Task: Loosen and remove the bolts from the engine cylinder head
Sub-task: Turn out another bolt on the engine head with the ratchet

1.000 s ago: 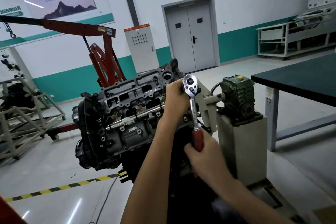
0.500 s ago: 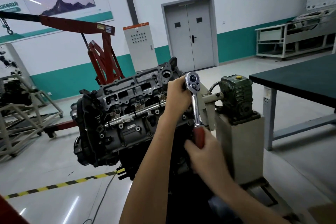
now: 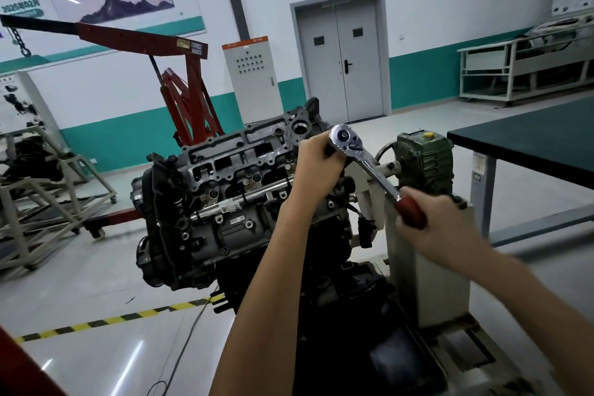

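Red-handled, the ratchet [image 3: 369, 167] was nearest the camera, its grip clenched in the right hand [image 3: 432, 223], low and to the right of the engine [image 3: 225, 202]. Its chrome shaft ran up and leftward to the round head, which sat at the engine's upper right end. The left hand [image 3: 316, 167] was curled round the underside of that head, fingers wrapped about whatever joined it to the engine. The socket and the bolt under it were hidden by that hand, so how far the bolt had come out could not be told. The cylinder head [image 3: 238, 154] was tilted back, facing the camera, and small bolt heads [image 3: 248, 224] dotted the engine's face left of the hands.

The step looked like a loosening swing on one bolt at that end. Doing it well probably meant the left hand pressing the ratchet's head straight along the bolt, so the socket sat square and did not ride off the corners. The right hand, meanwhile, would pull from the far end of the grip in a smooth arc rather than a jerk. A green gearbox [image 3: 424, 157] stood just right of the engine, close behind the shaft, so knuckles were at risk there if the bolt broke free suddenly. Once it turned freely, fingers would likely finish it and catch it. Behind the engine stood a red hoist [image 3: 189, 96].
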